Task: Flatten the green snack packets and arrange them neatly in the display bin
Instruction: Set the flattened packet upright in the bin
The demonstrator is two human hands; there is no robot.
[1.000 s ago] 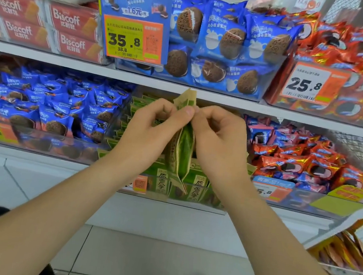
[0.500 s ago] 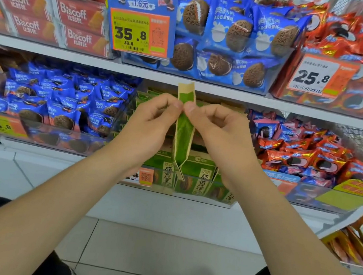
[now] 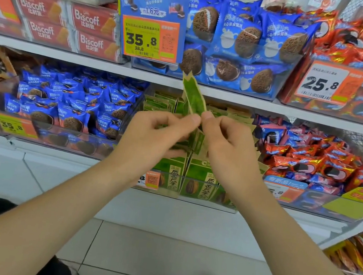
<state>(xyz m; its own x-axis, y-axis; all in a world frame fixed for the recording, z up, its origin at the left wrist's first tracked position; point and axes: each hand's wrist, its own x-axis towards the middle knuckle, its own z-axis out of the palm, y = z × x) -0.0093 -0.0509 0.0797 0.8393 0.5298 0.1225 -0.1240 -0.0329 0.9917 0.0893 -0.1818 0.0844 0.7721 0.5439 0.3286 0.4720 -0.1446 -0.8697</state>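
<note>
I hold one green snack packet (image 3: 193, 96) edge-on in front of the lower shelf, its top end tilted to the left. My left hand (image 3: 152, 138) and my right hand (image 3: 227, 148) pinch it from either side between thumb and forefinger, fingertips almost meeting. Behind my hands stands the clear display bin (image 3: 192, 185) with several green packets (image 3: 164, 105) standing upright in rows. My hands hide the middle of the bin.
Left of the bin lies a bin of blue cookie packets (image 3: 71, 109), right of it a bin of red packets (image 3: 315, 162). The upper shelf carries Biscoff boxes (image 3: 52, 21), blue cookie packs (image 3: 241, 41) and a price sign (image 3: 150, 24). White floor tiles lie below.
The packet has risen between my fingers and its top now leans left. My pinch has slid from near its top end to lower on its body.
</note>
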